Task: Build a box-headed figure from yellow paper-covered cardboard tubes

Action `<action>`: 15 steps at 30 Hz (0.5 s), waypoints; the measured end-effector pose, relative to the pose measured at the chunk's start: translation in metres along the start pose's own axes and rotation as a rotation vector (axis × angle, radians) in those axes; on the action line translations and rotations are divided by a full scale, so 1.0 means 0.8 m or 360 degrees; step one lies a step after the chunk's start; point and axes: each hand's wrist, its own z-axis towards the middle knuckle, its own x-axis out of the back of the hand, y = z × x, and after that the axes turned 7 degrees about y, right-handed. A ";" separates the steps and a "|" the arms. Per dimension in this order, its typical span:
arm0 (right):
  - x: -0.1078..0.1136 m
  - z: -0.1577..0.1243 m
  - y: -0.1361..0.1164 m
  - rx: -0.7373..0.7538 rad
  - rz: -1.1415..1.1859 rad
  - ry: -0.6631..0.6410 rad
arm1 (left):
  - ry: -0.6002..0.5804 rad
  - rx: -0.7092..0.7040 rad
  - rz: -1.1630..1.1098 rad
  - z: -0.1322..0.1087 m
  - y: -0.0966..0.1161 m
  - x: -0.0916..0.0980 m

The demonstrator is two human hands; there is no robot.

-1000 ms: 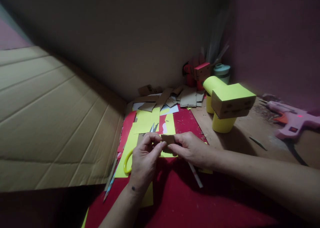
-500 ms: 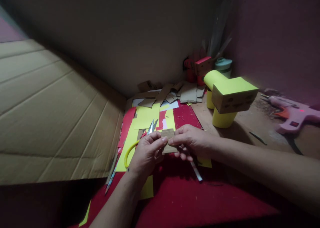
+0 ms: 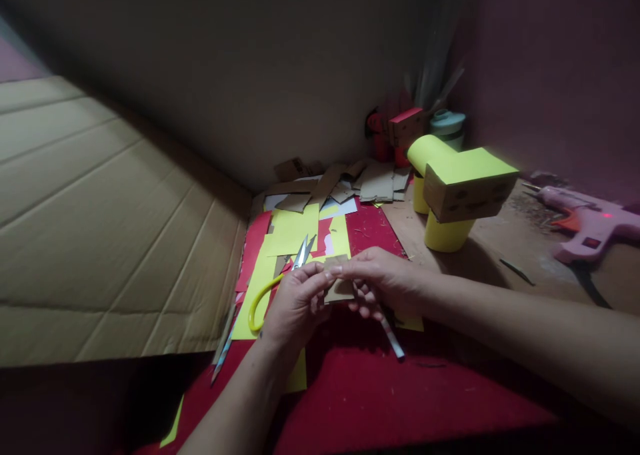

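Between both hands is a small piece of cardboard [image 3: 341,291], held above the red tabletop. My left hand [image 3: 300,302] pinches its left edge between thumb and fingers. My right hand [image 3: 377,278] grips it from the right, thumb laid across the front. A thin pale stick [image 3: 393,342] juts down from beneath my right fingers; whether they hold it or it lies on the table I cannot tell. Just beyond my left hand lie scissors [image 3: 260,305] with yellow handles, blades pointing away, on scraps of yellow paper [image 3: 291,228].
A yellow paper and cardboard model [image 3: 463,188] stands at the right, with a pink glue gun [image 3: 595,218] past it. Cardboard scraps [image 3: 377,183] are heaped at the back. A large cardboard sheet [image 3: 110,242] slopes along the left. A pencil [image 3: 223,355] lies near its edge.
My right thumb has shifted up and left across the cardboard piece, which both hands still hold. The scissors and the model are where they were.
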 end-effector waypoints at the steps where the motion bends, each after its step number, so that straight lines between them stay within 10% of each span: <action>1: 0.000 0.000 0.001 0.0026 -0.0037 0.0005 | -0.0023 0.0028 -0.0010 -0.001 0.000 0.000; 15: 0.000 0.005 0.001 0.0296 0.0416 -0.0308 | -0.0038 -0.0005 -0.0383 -0.005 0.006 0.005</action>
